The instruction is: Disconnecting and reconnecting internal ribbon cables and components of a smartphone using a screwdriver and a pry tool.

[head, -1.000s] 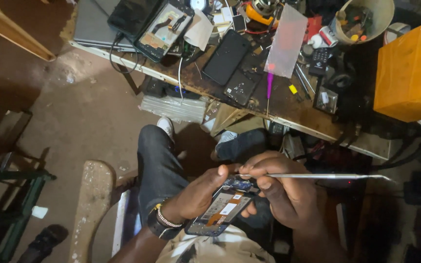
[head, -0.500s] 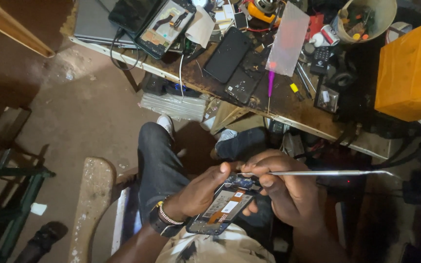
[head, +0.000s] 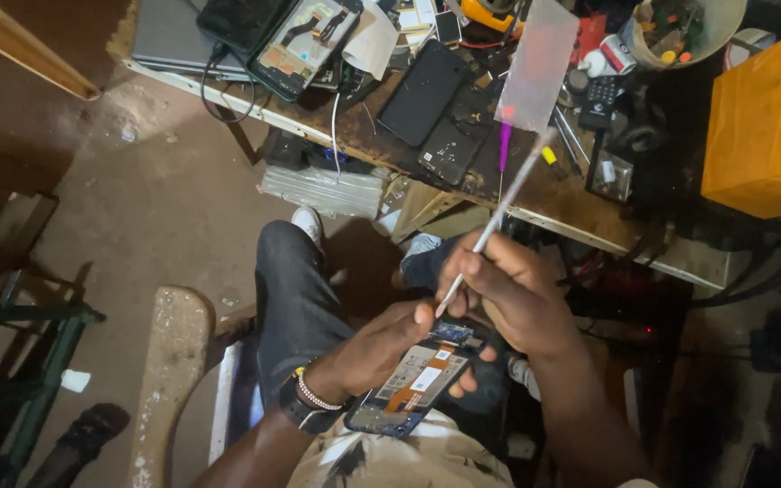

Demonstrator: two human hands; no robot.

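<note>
While left hand [head: 381,348] grips opened phone [head: 418,380] | right hand [head: 508,294] pinches thin tool [head: 499,212] above it

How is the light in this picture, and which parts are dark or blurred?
Head view: dim, warm light; the opened phone, left hand and right hand show fairly clearly. The thin tool is motion-blurred toward its upper end. The right edge below the workbench sinks into shadow. The orange box looks brightest.
</note>
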